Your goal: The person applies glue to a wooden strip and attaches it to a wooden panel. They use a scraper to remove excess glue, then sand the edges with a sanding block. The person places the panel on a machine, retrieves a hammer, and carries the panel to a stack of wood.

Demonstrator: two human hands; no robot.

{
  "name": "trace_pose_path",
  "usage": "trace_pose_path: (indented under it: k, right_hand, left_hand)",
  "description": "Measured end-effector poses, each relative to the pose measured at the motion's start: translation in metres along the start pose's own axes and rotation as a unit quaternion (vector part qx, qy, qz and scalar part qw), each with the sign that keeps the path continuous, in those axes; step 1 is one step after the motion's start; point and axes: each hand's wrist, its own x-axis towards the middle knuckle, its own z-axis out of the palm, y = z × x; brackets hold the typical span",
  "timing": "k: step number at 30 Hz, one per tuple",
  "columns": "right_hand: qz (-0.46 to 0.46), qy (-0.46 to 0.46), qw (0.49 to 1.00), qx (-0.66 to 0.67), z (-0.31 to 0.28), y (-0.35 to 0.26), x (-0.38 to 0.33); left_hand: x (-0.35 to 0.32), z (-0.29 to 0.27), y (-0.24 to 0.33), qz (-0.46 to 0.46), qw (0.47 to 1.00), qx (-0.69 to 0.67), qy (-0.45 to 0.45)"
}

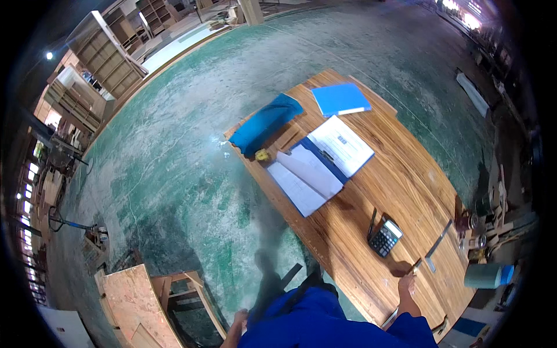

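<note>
My right hand (407,284) is over the near right part of the wooden table (406,185), its fingers closed round a short slim object (415,267) whose kind I cannot make out. Just beyond it lies a dark flat rule-like strip (439,243) with a pale end. A black calculator (384,238) rests ahead of the right hand, with a slim dark item (372,223) beside it. Away from the table, my left hand (241,317) hangs low at my left side; its fingers are too small and shaded to read.
Farther along the table lie an open blue binder with papers (342,145), a closed blue folder (340,99), a teal cloth (267,123) and a yellow tape measure (263,155). A greenish bottle (483,276) stands past the right edge. A wooden frame (130,298) stands lower left.
</note>
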Motion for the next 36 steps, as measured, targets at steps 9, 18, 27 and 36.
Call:
trace_pose_path:
  k: [9,18,27,36]
  right_hand:
    - [-0.071,0.166,0.98,0.084,-0.068,-0.145,-0.105]
    - [-0.291,0.199,0.895,0.272,0.0,-0.336,-0.217]
    - [-0.28,0.16,0.908,0.269,-0.007,-0.65,-0.353]
    - [-0.431,0.059,0.843,0.317,-0.035,-1.072,-0.47]
  left_hand:
    - [0.13,-0.073,0.01,0.013,0.997,-0.052,-0.048]
    - [0.373,-0.322,0.089,0.035,0.941,-0.327,-0.083]
    - [0.527,-0.476,0.21,0.106,0.968,-0.224,0.037]
    - [0.556,-0.584,0.271,-0.025,0.978,-0.198,0.057]
